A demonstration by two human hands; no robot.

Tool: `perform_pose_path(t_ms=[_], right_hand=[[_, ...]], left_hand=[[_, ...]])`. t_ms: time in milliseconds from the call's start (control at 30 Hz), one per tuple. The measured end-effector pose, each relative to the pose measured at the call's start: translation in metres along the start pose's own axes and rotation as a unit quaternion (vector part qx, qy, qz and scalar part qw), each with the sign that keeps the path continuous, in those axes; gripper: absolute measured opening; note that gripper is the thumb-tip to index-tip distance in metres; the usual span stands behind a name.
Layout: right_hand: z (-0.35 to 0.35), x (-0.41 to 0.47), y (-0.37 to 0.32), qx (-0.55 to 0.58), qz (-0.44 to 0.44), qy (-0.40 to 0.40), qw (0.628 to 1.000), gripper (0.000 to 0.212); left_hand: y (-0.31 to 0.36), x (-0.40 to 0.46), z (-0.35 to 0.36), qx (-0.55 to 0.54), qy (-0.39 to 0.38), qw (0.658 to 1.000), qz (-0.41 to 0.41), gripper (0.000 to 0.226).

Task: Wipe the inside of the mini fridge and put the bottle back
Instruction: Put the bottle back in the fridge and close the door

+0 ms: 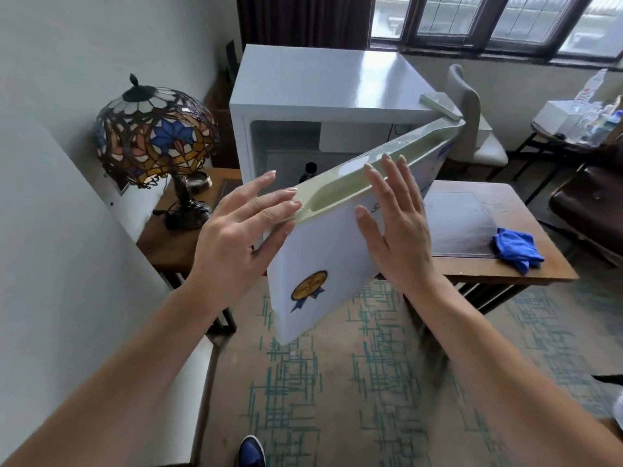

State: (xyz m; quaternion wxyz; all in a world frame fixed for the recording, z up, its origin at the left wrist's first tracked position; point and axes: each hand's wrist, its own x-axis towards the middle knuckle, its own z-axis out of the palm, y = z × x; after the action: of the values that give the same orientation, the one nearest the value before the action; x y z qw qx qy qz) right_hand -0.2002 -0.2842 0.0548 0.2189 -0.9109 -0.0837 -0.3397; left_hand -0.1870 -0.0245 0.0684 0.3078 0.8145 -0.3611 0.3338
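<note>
The fridge door (323, 251) hides most of the dark bottle (308, 171) inside, so only its top shows. The clutter (586, 119) on the far bench at right is too blurred to identify, and the bottom edge cuts off the blue shoe (251, 451).

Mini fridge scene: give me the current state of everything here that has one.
Mini fridge door: partly open.
Dark bottle: upright inside the fridge.
Blue cloth: crumpled on the table, untouched.
Stained-glass lamp: lit.
Left hand: open, fingers on the door's edge.
Right hand: open, against the door front.
</note>
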Motion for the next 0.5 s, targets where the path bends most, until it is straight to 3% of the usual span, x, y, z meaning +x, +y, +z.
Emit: perform_pose_path(t_ms=[167,500], right_hand=[[0.029,0.02,0.0,-0.063,-0.03,-0.044,0.997,0.054],[0.067,0.049,-0.005,-0.151,-0.017,-0.046,0.987,0.061]], left_hand=[[-0.039,0.01,0.001,0.024,0.02,0.999,-0.021,0.026],[-0.107,0.032,0.016,0.106,0.044,0.993,-0.033,0.035]])
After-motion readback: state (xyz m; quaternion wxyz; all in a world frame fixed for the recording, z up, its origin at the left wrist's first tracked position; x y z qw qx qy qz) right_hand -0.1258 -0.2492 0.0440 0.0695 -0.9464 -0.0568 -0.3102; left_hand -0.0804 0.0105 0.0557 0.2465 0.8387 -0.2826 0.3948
